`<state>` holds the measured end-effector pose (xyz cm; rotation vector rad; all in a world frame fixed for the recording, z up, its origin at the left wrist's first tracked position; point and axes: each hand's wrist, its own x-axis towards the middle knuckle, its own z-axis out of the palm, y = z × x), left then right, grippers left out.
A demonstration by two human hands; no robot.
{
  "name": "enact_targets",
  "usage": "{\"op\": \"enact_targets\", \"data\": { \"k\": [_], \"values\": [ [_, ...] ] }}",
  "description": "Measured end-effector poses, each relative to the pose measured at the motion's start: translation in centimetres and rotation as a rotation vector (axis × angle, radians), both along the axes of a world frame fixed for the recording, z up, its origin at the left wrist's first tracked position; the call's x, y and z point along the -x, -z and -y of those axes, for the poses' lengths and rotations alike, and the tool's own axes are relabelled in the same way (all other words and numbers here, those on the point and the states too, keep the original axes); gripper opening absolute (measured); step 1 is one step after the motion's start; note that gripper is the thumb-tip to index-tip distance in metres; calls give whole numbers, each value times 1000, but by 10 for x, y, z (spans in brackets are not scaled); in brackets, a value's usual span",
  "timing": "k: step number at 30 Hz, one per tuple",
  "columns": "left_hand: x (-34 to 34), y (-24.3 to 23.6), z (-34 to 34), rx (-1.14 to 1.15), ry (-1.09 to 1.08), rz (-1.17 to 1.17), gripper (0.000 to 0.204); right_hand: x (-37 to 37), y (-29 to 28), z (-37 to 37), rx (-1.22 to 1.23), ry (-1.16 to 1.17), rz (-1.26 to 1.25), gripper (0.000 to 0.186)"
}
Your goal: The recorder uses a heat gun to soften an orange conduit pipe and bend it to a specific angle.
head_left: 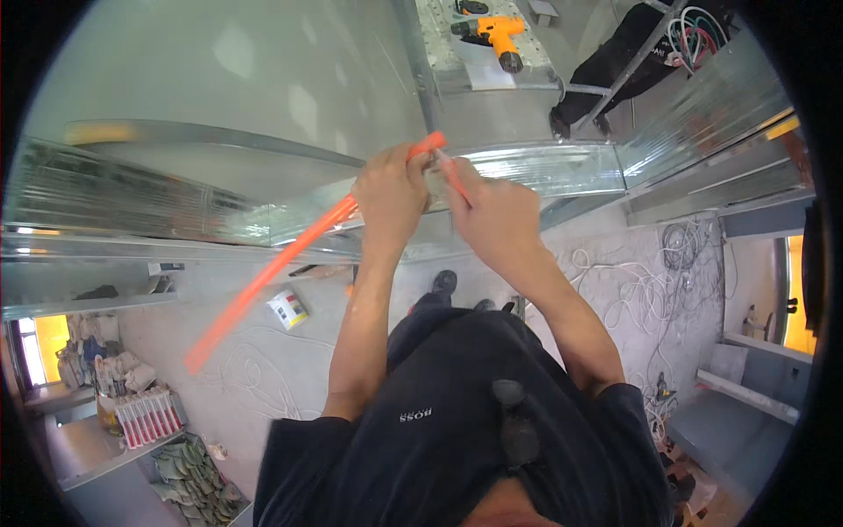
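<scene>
- Head view, metal beam (pixel 571 169): landmark, in front of you.
- Orange strip (pixel 285 255): gripped in your left hand (pixel 391 193) over the beam, long tail running to the beam's near side.
- Orange tool (pixel 454 177), seemingly a knife: your right hand (pixel 500 213) closed around it, tip beside the strip's short end.
- Advised: brace the strip near the tip; angle strokes away from your left hand.

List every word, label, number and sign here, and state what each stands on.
Dark T-shirt: white chest lettering, upside down in this view; I won't transcribe it.
Another person's black clothing: small white lettering, likewise not transcribed.
White tub: coloured label, too small to read.
Red-and-white tubes: any print is too small.
Orange strip: none discernible.
</scene>
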<state>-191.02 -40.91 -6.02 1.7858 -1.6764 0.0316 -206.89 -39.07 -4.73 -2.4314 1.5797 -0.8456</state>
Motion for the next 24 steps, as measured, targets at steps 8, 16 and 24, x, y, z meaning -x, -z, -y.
{"op": "enact_targets", "data": {
  "k": [8,16,24],
  "values": [
    [-4,10,5,40,23,-28,21,-4,-10,13,15,-10,-48,22],
    [-1,2,4,-78,-46,-8,21,5,-16,0,39,-10,0,16],
    [-2,9,10,11,-26,20,19,6,-16,4,-18,-20,-35,21]
  ]
}}
